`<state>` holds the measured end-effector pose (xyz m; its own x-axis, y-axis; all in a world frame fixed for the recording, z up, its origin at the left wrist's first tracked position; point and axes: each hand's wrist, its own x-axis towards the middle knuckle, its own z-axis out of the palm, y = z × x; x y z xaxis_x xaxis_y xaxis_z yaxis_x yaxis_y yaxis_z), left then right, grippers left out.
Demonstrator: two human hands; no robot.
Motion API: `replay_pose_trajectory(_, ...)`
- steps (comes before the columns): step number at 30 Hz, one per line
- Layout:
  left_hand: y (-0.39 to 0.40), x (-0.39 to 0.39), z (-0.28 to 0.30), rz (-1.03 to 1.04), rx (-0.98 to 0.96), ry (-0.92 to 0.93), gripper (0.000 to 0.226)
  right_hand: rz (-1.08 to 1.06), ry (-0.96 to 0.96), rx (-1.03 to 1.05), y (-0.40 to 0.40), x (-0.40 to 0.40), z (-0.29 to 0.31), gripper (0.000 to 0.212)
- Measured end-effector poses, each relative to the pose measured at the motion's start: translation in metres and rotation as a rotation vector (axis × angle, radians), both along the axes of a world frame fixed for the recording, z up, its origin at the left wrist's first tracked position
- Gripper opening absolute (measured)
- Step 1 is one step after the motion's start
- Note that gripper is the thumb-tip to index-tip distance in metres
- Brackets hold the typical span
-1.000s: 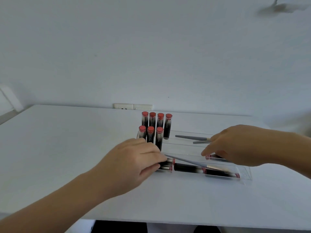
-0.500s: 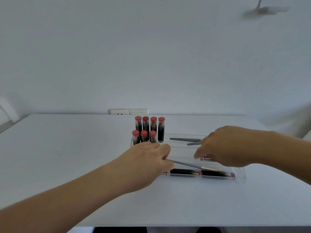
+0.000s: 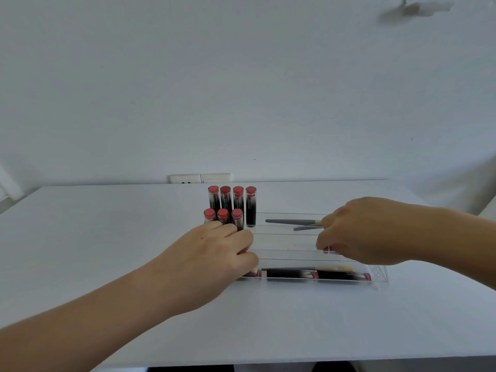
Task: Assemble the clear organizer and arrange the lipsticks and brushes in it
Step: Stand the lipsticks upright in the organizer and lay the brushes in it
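The clear organizer [image 3: 378,275] lies on the white table with stepped tiers. Several red-capped black lipsticks [image 3: 232,202] stand upright in two rows at its left end. Two grey-handled brushes [image 3: 290,222] lie in the back tier. More lipsticks [image 3: 341,275] lie end to end in the front trough, with a brush [image 3: 345,267] flat above them. My left hand [image 3: 212,253] grips the organizer's left front end, fingers curled, hiding what is under it. My right hand [image 3: 362,232] is curled over the middle tier, fingertips pinched on a lipstick whose red end [image 3: 329,249] peeks out.
A white wall rises behind the table, with a double wall socket [image 3: 200,178] just above the far edge. The table's near edge [image 3: 295,362] runs along the bottom of the view. My forearms reach in from the lower left and the right.
The brush that lay slanted across the front tiers now lies flat in the front trough. My left hand has shifted slightly right along the organizer's end. The right hand has barely moved.
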<state>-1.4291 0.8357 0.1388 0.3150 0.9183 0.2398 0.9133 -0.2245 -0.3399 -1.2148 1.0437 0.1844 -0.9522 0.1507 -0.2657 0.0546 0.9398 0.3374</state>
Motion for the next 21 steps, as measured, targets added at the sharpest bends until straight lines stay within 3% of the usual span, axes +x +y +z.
replay_pose_trajectory(6,-0.01,-0.007,0.002,0.031,0.144,-0.145,0.02,0.01,0.117,-0.01,0.003,0.009,0.004,0.02)
replay_pose_trajectory(13,-0.024,-0.016,-0.001,0.141,0.28,-0.552,0.008,-0.094,0.218,-0.098,0.002,0.016,0.016,0.005)
replay_pose_trajectory(21,-0.035,-0.032,-0.023,0.239,0.429,-0.839,0.032,-0.104,0.755,-0.573,-0.019,0.006,0.025,0.008)
